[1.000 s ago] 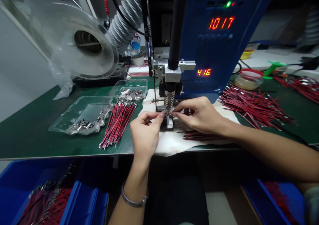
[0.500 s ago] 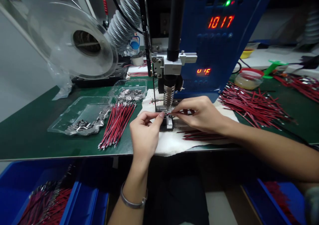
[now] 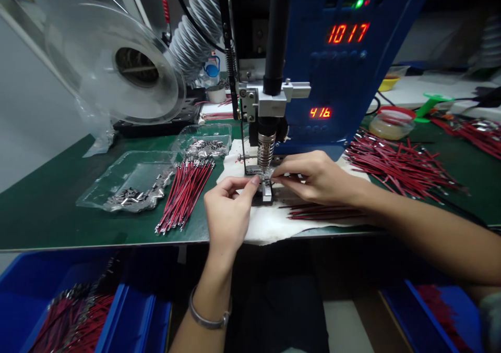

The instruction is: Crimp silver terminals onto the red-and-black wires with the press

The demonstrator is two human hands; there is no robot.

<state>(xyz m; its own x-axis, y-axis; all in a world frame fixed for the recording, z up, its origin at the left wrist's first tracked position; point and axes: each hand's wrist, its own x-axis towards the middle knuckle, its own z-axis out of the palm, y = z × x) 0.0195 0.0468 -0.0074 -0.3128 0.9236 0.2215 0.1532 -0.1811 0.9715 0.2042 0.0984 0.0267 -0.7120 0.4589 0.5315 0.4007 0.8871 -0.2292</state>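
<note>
Both hands meet at the small metal fixture (image 3: 266, 192) under the spring-wrapped tip (image 3: 266, 152) of a blue soldering machine (image 3: 329, 76). My left hand (image 3: 229, 207) is closed in a pinch at the fixture's left side; what lies between its thumb and finger is too small to make out. From the right, my right hand (image 3: 317, 178) pinches a thin red wire, mostly hidden by the fingers, with its end at the fixture. Several dark red wires (image 3: 321, 212) lie on the white cloth (image 3: 270, 228) below my right hand.
Left stand clear trays (image 3: 88, 199) of small metal parts and a bundle of red wires (image 3: 183, 194). A wire pile (image 3: 395, 165) and a lidded jar (image 3: 391, 123) lie right. Blue bins (image 3: 133, 311) sit below the table edge. A large reel (image 3: 94, 56) hangs upper left.
The machine's lower display has changed to 416, while the upper one still reads 1017. My right fingers have shifted very slightly to the right; my left hand is nearly still.
</note>
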